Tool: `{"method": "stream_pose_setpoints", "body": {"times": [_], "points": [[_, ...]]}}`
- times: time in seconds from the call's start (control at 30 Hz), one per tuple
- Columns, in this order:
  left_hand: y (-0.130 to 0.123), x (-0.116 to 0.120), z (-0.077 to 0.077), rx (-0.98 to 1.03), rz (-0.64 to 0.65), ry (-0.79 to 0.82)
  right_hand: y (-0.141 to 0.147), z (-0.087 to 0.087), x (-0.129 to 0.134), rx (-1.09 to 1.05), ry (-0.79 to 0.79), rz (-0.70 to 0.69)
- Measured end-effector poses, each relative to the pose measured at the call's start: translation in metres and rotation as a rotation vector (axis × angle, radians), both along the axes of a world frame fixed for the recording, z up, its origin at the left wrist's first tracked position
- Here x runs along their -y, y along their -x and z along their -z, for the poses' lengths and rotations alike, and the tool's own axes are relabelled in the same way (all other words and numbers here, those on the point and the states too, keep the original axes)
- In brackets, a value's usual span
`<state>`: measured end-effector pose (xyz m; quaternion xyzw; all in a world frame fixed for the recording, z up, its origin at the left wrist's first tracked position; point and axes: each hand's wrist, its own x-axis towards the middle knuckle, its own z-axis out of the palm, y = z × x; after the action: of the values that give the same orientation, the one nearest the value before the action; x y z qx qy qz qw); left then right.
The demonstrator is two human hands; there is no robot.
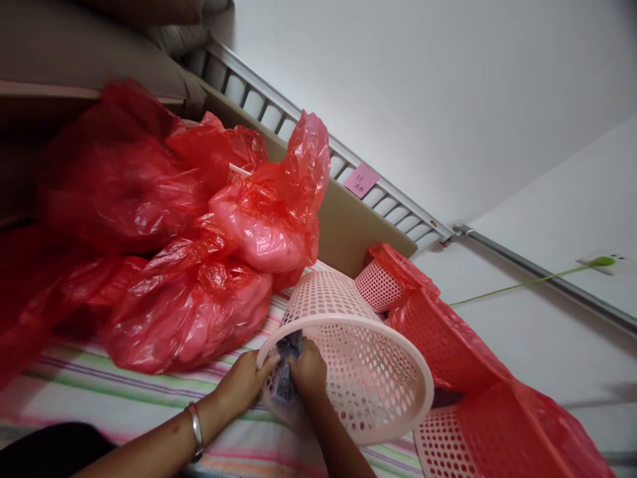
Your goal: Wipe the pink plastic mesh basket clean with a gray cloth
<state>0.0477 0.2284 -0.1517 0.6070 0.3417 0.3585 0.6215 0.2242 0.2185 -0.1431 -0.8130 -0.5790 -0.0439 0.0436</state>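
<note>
A pale pink perforated plastic basket (341, 292) lies tipped on its side on the striped sheet, its wide mouth facing me. My left hand (243, 382), with a silver bangle on the wrist, is closed at the left edge of the basket's rim, its thumb inside against a dark crumpled bundle (284, 385). Inside the mouth, my right hand (309, 370) has its fingers curled round that dark bundle. It looks like thin cloth or plastic; which of these I cannot tell. Part of the bundle is hidden behind my fingers.
Red plastic bags (184, 312) stuffed with pink things are heaped on the left of the striped sheet (139, 382). More baskets (442, 441), partly covered in red plastic, lie on the right. Behind stands a metal rail (279, 99) with a pink note (362, 180).
</note>
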Motion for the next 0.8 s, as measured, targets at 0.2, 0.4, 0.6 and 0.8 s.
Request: {"method": "stream_pose_setpoints", "body": {"times": [0.2,0.4,0.6,0.8], "points": [[0.011,-0.008,-0.018,-0.178,0.016,-0.105,-0.038,0.002,-0.067,-0.012,-0.008,0.092],[0.016,-0.01,-0.025,-0.186,-0.009,-0.113,-0.049,0.019,-0.088,-0.086,-0.016,0.114],[-0.001,0.013,0.002,-0.032,0.045,0.297,-0.055,0.012,-0.087,-0.119,-0.009,0.103],[-0.014,0.021,0.024,0.018,0.098,0.4,-0.034,0.0,-0.054,-0.131,0.015,0.063]]}}
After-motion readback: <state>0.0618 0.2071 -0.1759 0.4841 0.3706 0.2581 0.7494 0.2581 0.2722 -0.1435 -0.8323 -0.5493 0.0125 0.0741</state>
